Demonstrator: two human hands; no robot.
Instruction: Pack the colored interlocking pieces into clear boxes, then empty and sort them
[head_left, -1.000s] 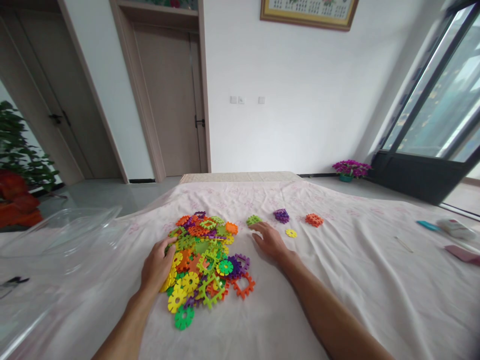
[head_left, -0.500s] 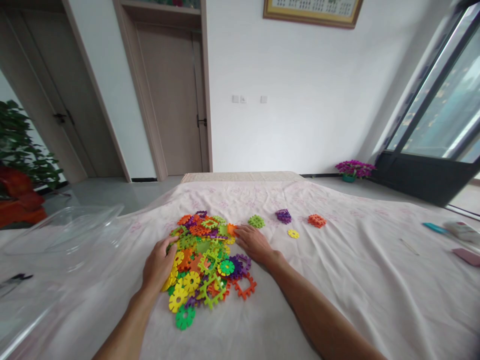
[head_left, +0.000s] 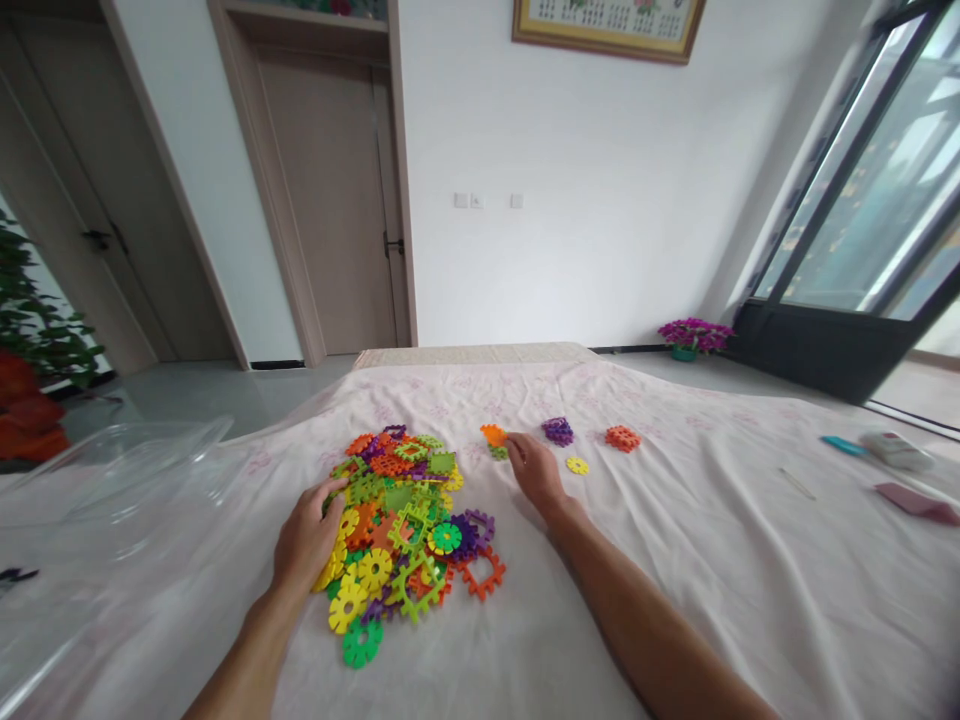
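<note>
A heap of notched plastic building pieces [head_left: 397, 498] in green, yellow, orange and purple lies on the cloth. My left hand [head_left: 306, 535] rests against the heap's left side, thumb and fingers apart, with its fingertips touching pieces there. Between the fingers of my right hand [head_left: 536, 470] is an orange building piece [head_left: 493, 434], held above a small green stack [head_left: 498, 453] that is partly hidden. To the right of that hand are a purple stack [head_left: 558, 431], a single yellow disc [head_left: 577, 466] and an orange-red stack [head_left: 622, 438].
A light floral cloth [head_left: 675, 560] covers the surface. Clear plastic containers [head_left: 150, 460] stand at the left. At the far right lie a turquoise item [head_left: 842, 445], a white packet [head_left: 896, 450], a pink item [head_left: 916, 502] and a thin pale stick [head_left: 796, 483].
My right hand has moved right, away from the heap, carrying the orange building piece over to the green stack. My left hand has stayed at the heap. The camera view has shifted slightly.
</note>
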